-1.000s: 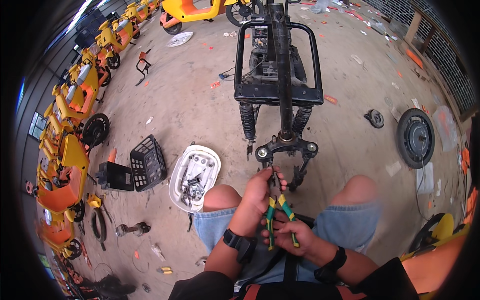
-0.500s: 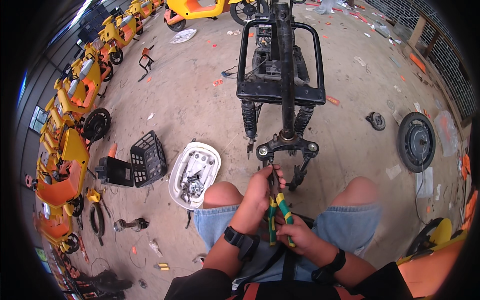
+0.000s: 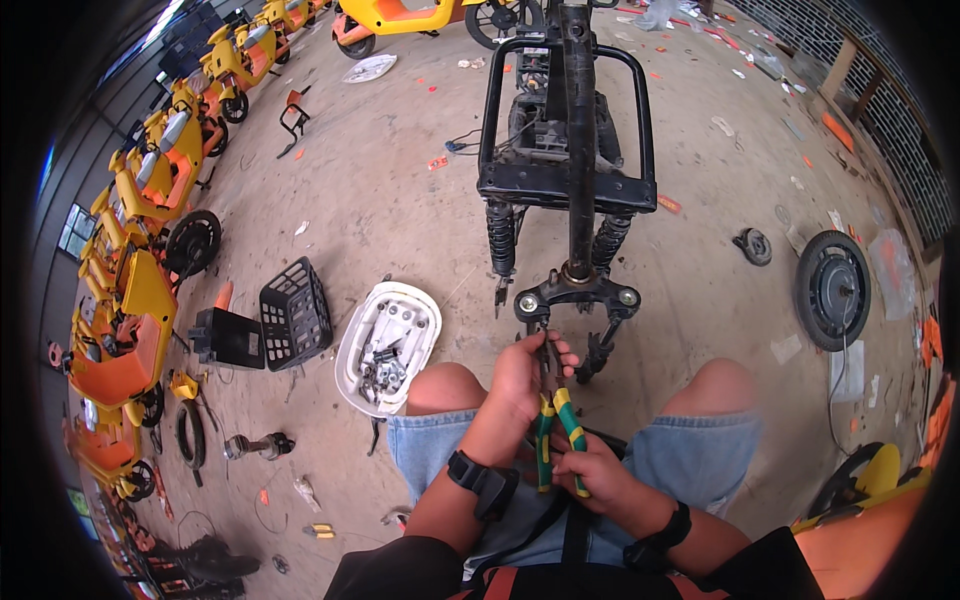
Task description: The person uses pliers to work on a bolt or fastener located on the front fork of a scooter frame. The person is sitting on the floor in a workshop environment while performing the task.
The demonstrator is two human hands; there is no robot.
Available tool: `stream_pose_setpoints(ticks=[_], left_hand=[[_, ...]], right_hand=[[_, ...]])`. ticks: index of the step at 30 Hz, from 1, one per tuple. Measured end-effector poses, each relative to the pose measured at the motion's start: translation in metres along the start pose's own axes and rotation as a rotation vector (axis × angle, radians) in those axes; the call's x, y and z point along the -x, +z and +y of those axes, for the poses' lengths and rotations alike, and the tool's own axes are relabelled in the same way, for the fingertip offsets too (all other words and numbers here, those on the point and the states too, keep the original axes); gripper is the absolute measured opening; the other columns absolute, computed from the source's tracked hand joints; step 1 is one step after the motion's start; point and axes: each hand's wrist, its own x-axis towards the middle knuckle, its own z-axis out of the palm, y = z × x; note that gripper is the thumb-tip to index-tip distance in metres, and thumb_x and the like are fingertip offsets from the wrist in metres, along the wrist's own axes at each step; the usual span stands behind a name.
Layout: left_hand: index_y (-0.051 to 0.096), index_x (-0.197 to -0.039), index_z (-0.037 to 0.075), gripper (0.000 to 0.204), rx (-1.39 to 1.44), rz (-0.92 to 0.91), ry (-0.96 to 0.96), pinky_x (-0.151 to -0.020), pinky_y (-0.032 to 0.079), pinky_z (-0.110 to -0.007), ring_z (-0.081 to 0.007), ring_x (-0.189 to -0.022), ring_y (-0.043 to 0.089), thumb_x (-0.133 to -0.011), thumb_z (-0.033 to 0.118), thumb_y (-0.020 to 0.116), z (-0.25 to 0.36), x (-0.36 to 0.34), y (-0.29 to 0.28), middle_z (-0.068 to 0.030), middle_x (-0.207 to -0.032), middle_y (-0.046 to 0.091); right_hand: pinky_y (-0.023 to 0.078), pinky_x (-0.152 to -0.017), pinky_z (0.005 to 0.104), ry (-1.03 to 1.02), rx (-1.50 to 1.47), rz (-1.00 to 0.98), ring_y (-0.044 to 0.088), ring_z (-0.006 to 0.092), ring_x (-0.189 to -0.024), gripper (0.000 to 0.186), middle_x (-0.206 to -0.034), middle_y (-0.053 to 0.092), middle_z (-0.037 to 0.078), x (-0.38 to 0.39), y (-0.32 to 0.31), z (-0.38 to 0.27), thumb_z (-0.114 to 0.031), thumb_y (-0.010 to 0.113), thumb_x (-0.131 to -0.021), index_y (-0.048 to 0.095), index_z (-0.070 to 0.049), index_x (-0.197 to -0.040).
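Pliers (image 3: 553,388) with green-and-yellow handles lie between my two hands, tips pointing away from my body and handles running back toward my lap. My left hand (image 3: 517,378) is the farther one: it is closed around the head of the tool, the thumb on one side and the fingers curling round from the other, so the tips are partly covered and I cannot tell what they grip. My right hand (image 3: 598,472) sits lower and nearer to me, holding the handles with the thumb laid over the right one and the fingers passing underneath; the handles stand a little apart, splayed in a narrow V. Just beyond my left fingertips is the black fork clamp (image 3: 575,296) of a stripped scooter frame (image 3: 580,190), which stands upright in front of me with a shock absorber (image 3: 501,240) on either side. My knees are spread, one to each side of the tool. Near my left knee, a white tub (image 3: 357,325) on the concrete floor (image 3: 400,220) holds loose metal parts (image 3: 383,374), and past it are a black crate (image 3: 297,315) and a black box (image 3: 225,340). Well off to my right lies a wheel (image 3: 833,288) with a cable trailing from its hub.
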Motion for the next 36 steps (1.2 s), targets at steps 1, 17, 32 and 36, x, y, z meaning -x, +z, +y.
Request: stream_pose_setpoints(ticks=[1, 17, 32, 36], left_hand=[[0.054, -0.103, 0.001, 0.025, 0.006, 0.001, -0.001, -0.068, 0.054, -0.038, -0.0289, -0.078, 0.066, -0.100, 0.021, 0.039, 0.000, 0.000, 0.000, -0.0126, -0.088, 0.064], [0.054, -0.101, 0.002, 0.025, 0.011, 0.016, -0.010, -0.069, 0.053, -0.038, -0.0279, -0.076, 0.064, -0.099, 0.021, 0.038, -0.001, -0.001, 0.000, -0.0120, -0.087, 0.064], [0.051, -0.116, 0.004, 0.039, -0.149, -0.080, -0.068, -0.073, 0.052, -0.041, -0.0283, -0.080, 0.065, -0.103, 0.037, 0.034, 0.005, 0.021, 0.006, -0.0132, -0.095, 0.066], [0.049, -0.120, 0.004, 0.043, -0.185, -0.117, -0.123, -0.071, 0.054, -0.039, -0.0292, -0.085, 0.066, -0.103, 0.041, 0.034, 0.002, 0.027, 0.000, -0.0147, -0.098, 0.067]], right_hand=[[0.045, -0.065, 0.0221, -0.004, -0.011, -0.003, 0.063, 0.0156, -0.084, 0.052, -0.106, 0.062, 0.008, 0.001, 0.002, -0.001, 0.005, 0.050, -0.078, 0.047, -0.002, -0.129], [0.049, -0.094, 0.0449, 0.026, 0.078, 0.046, 0.059, 0.0281, -0.109, 0.061, -0.137, 0.048, 0.014, 0.004, 0.013, -0.012, 0.006, 0.044, -0.079, 0.038, -0.002, -0.139], [0.048, -0.093, 0.0467, 0.063, -0.329, -0.263, 0.061, 0.0297, -0.106, 0.056, -0.133, 0.054, 0.013, 0.000, -0.003, -0.010, -0.006, 0.043, -0.080, 0.043, -0.005, -0.136], [0.046, -0.093, 0.0458, 0.056, -0.302, -0.274, 0.060, 0.0287, -0.105, 0.057, -0.132, 0.055, 0.012, 0.001, 0.000, -0.009, -0.009, 0.044, -0.080, 0.043, -0.006, -0.137]])
